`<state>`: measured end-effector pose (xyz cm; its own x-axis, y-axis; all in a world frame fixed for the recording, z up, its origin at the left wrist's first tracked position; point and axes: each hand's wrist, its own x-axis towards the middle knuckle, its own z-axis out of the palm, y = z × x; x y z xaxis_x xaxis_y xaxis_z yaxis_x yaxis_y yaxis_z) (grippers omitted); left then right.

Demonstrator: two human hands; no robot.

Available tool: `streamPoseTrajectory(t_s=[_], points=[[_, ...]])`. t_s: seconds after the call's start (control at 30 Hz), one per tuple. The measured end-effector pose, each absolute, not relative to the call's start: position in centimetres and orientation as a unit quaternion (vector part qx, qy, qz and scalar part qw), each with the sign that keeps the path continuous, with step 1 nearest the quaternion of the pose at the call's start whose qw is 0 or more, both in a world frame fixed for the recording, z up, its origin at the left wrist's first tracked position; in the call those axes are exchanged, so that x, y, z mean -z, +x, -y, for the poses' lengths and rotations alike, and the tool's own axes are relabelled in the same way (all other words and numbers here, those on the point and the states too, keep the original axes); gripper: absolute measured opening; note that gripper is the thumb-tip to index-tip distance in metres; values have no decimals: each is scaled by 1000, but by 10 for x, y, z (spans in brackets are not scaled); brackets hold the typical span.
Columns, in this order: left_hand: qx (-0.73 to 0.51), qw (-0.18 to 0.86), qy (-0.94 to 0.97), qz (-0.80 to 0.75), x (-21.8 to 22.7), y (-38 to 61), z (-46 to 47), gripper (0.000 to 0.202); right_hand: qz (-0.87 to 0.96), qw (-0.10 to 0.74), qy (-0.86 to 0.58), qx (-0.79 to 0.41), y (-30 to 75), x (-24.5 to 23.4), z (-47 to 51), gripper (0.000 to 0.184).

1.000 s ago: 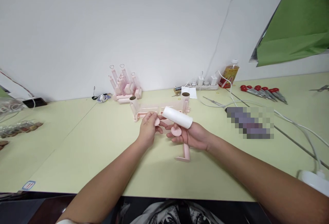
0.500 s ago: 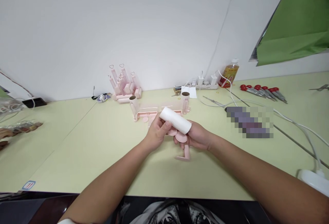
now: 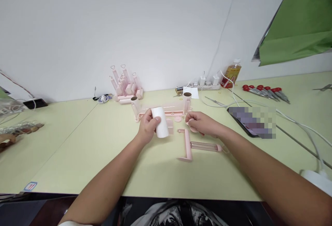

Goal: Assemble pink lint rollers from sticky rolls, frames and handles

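My left hand (image 3: 148, 126) is closed round a white paper roll (image 3: 161, 126), held nearly upright just above the pale green table (image 3: 90, 150). My right hand (image 3: 201, 123) is curled over small pink round caps (image 3: 193, 128), fingers pinched on one. A pink roller handle frame (image 3: 193, 146) lies flat on the table in front of the right hand. Behind the hands stands a pink holder with two cardboard-core tubes (image 3: 160, 109), and a loose pink cap (image 3: 177, 119) lies beside it.
At the back stand a cluster of pink heart-topped handles (image 3: 126, 86), a power strip (image 3: 206, 87), a bottle (image 3: 231, 74), and red-handled screwdrivers (image 3: 264, 92). White cables (image 3: 298, 125) and a blurred phone (image 3: 251, 121) lie to the right. Small items sit at the far left (image 3: 18, 129).
The white roll passed from my right hand to my left and turned upright. My right hand let go of the pink handle frame, which now lies on the table, and moved back to the caps.
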<state>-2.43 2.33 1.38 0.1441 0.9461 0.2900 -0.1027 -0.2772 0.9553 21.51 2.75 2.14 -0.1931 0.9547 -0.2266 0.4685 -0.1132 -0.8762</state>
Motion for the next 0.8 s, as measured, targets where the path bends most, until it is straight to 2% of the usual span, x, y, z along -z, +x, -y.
streamPoseTrajectory(t_s=[0.07,0.13,0.23,0.3,0.43,0.47,0.63,0.8], points=[[-476,457,661,-358,-16,-28,-23,27,608,259,-577,-479,218,-18,-31,12],[-462,429,692,-352,-18,-31,-23,28,611,279,-561,-485,217,-18,-29,19],[-542,409,640,-359,-19,-36,-28,31,634,308,-516,-487,206,-21,-21,36],[-607,405,577,-367,-19,-40,-35,32,655,301,-487,-494,194,-22,-14,36],[-685,406,478,-372,-20,-47,-47,30,726,213,-468,-457,161,-24,-3,10],[-695,406,462,-373,-21,-48,-49,29,756,190,-462,-423,153,-25,-2,9],[-696,415,451,-374,-25,-45,-46,28,842,75,-460,-270,123,-24,1,22],[-678,421,470,-376,-29,-40,-37,29,863,37,-468,-186,117,-21,3,30]])
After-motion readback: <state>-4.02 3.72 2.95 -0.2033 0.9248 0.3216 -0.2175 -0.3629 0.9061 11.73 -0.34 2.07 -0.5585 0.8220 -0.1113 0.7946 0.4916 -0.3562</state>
